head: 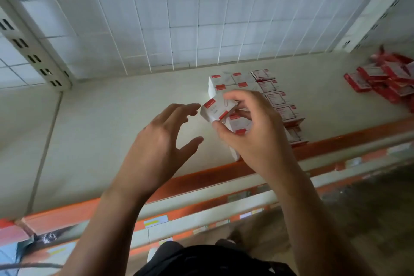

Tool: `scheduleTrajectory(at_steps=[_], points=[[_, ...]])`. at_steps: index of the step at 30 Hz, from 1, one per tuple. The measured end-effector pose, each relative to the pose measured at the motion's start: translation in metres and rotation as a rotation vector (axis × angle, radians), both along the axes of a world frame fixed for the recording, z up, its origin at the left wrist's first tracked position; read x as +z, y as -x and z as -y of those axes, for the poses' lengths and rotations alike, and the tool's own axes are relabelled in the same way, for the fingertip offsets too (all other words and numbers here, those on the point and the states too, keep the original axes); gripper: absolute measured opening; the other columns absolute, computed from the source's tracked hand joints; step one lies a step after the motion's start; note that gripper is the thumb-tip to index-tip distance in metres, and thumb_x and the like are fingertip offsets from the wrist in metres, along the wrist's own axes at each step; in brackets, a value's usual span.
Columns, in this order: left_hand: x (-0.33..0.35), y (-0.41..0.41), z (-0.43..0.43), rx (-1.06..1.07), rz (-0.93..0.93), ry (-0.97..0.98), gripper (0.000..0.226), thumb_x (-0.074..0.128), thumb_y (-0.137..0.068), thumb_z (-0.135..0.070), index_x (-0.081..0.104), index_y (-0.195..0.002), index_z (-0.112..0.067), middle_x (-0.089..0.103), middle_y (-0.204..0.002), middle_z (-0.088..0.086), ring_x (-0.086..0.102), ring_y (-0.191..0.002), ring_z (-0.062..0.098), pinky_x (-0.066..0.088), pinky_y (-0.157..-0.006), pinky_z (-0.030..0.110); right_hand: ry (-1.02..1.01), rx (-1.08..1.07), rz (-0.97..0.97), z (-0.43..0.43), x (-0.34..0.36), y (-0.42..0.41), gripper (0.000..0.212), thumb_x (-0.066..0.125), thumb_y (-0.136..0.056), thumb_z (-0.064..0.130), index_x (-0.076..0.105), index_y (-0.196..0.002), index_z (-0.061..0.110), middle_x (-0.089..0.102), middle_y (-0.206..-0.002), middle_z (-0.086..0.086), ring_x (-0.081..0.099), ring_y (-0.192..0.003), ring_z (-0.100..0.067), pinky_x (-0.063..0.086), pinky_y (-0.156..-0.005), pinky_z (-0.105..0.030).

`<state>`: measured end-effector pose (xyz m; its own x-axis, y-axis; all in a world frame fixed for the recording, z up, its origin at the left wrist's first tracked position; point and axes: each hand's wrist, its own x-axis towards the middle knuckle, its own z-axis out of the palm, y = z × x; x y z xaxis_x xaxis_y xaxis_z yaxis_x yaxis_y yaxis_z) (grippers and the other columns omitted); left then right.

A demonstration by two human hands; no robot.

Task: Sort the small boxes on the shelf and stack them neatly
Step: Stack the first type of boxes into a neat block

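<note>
One small white box [216,109] w/ red labels is pinched in the right hand [251,130], thumb below & fingers curled over the top. It is held tilted above the shelf [107,123], just in front of the white stacks [226,82]. The left hand [161,139] is held wide, fingers spread, nothing gripped, fingertips just beside the box's left corner; contact cannot be told. A row of red-framed boxes [276,99] is lined up right of the stacks. Red boxes [385,77] are heaped loosely far right, well apart.
</note>
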<state>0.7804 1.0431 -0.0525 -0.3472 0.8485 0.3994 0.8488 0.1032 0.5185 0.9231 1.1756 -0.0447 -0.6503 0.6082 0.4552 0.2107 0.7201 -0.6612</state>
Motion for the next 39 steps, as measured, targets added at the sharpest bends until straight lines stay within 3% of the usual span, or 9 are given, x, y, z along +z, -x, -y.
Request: scheduleTrajectory(at_steps=[8,11,15,18,22,26,32,39], points=[[0.0,-0.06,-0.051,-0.004,-0.009,-0.038,0.053,0.07,-0.081,-0.034,0.06,-0.126,-0.009,0.065,-0.105,0.001,0.06,-0.08,0.011,0.054,-0.068,0.022,0.009,0.052,0.025,-0.045,-0.007,-0.053,0.058,0.081,-0.076,0.038,0.06,-0.125,0.015,0.064,-0.125,0.003,0.06,-0.111,-0.005,0.044,-0.09,-0.004],[-0.005,-0.073,-0.06,0.045,-0.008,-0.047,0.047,0.076,-0.08,-0.021,0.062,-0.123,-0.007,0.066,-0.106,0.003,0.06,-0.079,0.012,0.052,-0.071,0.018,0.003,0.143,-0.004,-0.059,-0.01,-0.068,0.053,0.08,-0.078,0.033,0.062,-0.123,0.011,0.064,-0.124,0.0,0.059,-0.111,-0.004,0.046,-0.092,-0.008],[-0.007,-0.083,-0.064,0.099,0.01,-0.077,0.048,0.077,-0.077,-0.008,0.061,-0.123,-0.007,0.065,-0.112,0.002,0.055,-0.087,0.004,0.043,-0.077,0.006,-0.05,0.25,-0.035,-0.074,-0.01,-0.079,0.046,0.078,-0.082,0.015,0.061,-0.124,0.005,0.06,-0.129,-0.005,0.057,-0.121,-0.013,0.05,-0.099,-0.024],[-0.005,-0.091,-0.065,0.09,0.029,-0.101,0.044,0.073,-0.082,-0.016,0.061,-0.123,-0.007,0.064,-0.111,0.001,0.057,-0.09,0.007,0.045,-0.078,0.012,-0.132,0.295,-0.031,-0.079,-0.01,-0.08,0.04,0.076,-0.083,0.011,0.062,-0.12,0.003,0.061,-0.13,-0.007,0.054,-0.125,-0.015,0.045,-0.105,-0.023],[-0.003,-0.092,-0.055,0.07,0.068,-0.096,0.047,0.062,-0.084,-0.03,0.059,-0.126,-0.009,0.062,-0.111,-0.003,0.057,-0.093,0.009,0.047,-0.079,0.018,-0.224,0.359,0.004,-0.079,-0.012,-0.078,0.036,0.076,-0.083,0.015,0.066,-0.116,0.004,0.065,-0.12,-0.006,0.059,-0.116,-0.017,0.049,-0.101,-0.027],[-0.004,-0.084,-0.041,0.052,0.049,-0.06,0.05,0.067,-0.082,-0.02,0.057,-0.13,-0.012,0.06,-0.113,-0.004,0.057,-0.095,0.017,0.049,-0.079,0.026,-0.236,0.385,0.003,-0.073,-0.011,-0.075,0.033,0.074,-0.085,0.018,0.067,-0.114,0.005,0.065,-0.118,-0.006,0.061,-0.113,-0.017,0.051,-0.098,-0.03],[-0.005,-0.071,-0.025,0.005,0.052,-0.024,0.049,0.074,-0.082,-0.019,0.059,-0.128,-0.013,0.059,-0.12,-0.003,0.058,-0.106,0.015,0.051,-0.085,0.033,-0.232,0.359,0.063,-0.061,-0.016,-0.077,0.034,0.074,-0.086,0.02,0.066,-0.116,0.006,0.066,-0.117,-0.005,0.06,-0.114,-0.015,0.05,-0.099,-0.027],[-0.008,-0.066,-0.017,-0.005,0.037,-0.031,0.039,0.064,-0.087,-0.025,0.062,-0.124,-0.013,0.06,-0.118,-0.002,0.059,-0.105,0.014,0.051,-0.086,0.032,-0.255,0.307,0.143,-0.056,-0.028,-0.08,0.035,0.072,-0.085,0.026,0.067,-0.115,0.008,0.067,-0.118,-0.003,0.06,-0.114,-0.017,0.052,-0.096,-0.032]])
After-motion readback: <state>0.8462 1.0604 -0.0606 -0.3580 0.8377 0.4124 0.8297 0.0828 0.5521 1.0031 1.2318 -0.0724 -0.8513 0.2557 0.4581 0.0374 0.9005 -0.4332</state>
